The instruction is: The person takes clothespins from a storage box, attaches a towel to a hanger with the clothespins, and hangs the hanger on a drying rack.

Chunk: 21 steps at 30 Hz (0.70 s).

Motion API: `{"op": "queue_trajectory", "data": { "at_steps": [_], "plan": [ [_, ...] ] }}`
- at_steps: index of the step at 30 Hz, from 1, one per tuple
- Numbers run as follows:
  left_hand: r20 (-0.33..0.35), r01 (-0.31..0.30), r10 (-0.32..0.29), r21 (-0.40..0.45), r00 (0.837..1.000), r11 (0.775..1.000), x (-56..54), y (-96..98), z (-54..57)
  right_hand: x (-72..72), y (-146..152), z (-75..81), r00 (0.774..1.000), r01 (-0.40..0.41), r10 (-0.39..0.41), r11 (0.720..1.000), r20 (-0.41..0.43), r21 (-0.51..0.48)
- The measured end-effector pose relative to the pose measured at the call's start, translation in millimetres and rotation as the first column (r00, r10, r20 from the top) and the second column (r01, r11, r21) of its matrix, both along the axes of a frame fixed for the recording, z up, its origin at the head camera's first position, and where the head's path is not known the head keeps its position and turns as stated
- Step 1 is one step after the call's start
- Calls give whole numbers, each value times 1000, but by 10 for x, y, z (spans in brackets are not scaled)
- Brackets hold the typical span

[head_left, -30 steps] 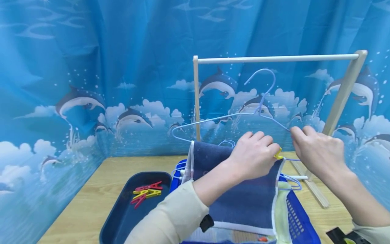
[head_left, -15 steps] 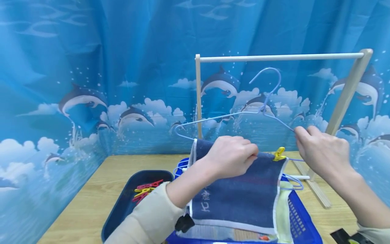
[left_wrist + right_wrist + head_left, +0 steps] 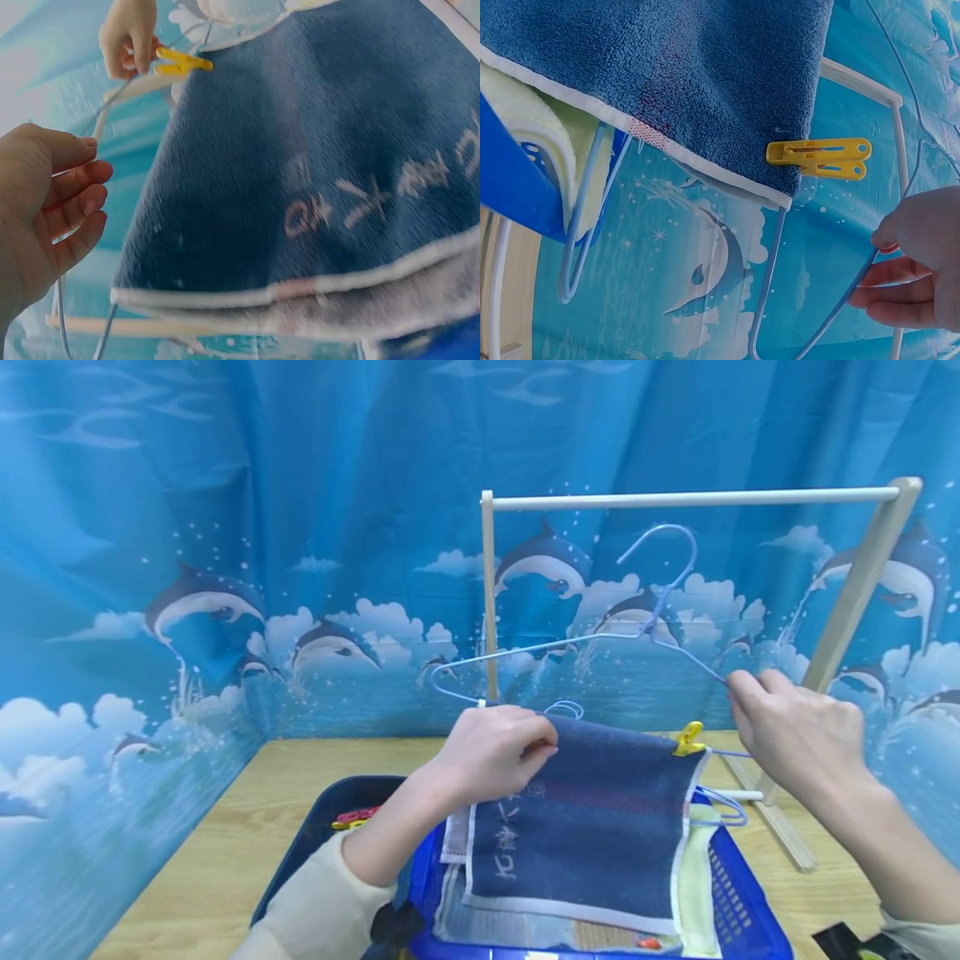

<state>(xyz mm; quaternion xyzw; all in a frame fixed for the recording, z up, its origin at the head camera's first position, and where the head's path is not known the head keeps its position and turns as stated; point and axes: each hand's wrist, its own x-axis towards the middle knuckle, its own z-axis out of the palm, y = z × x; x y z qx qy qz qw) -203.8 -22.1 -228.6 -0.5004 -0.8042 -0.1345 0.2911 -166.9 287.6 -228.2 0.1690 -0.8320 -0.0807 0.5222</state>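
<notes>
A dark blue towel (image 3: 585,843) with white edging hangs folded over the lower bar of a light blue wire hanger (image 3: 536,648). At its right top corner sits a yellow clothespin (image 3: 687,741), also seen in the right wrist view as a clothespin (image 3: 817,154) clamped on the towel's edge. My right hand (image 3: 798,727) grips the hanger's right sloping wire. In the head view my left hand (image 3: 495,752) is in front of the towel's upper left part. The left wrist view shows that left hand (image 3: 45,202) beside the towel, fingers loosely bent, holding nothing.
Below the towel stands a blue basket (image 3: 738,893) with a pale yellow cloth (image 3: 697,877) and more hangers. To the left, a dark tray (image 3: 300,852) holds red and yellow clothespins (image 3: 354,817), partly hidden by my left arm. Behind stands a rack with a white rail (image 3: 690,500).
My left hand has let go of the yellow clothespin and moved left along the towel's top. The clothespin stays on the towel. My right hand keeps its grip on the hanger.
</notes>
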Motion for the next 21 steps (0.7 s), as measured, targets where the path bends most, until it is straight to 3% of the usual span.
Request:
{"op": "queue_trajectory", "data": {
  "at_steps": [9,21],
  "plan": [
    [36,-107,105,60,994,993,-99,-302,-83,5,17,-19,1000,2,-2,1000,13,-5],
    [217,-172,161,33,963,985,-295,-748,-271,3,38,-40,1000,5,-5,1000,24,-7]
  ]
}}
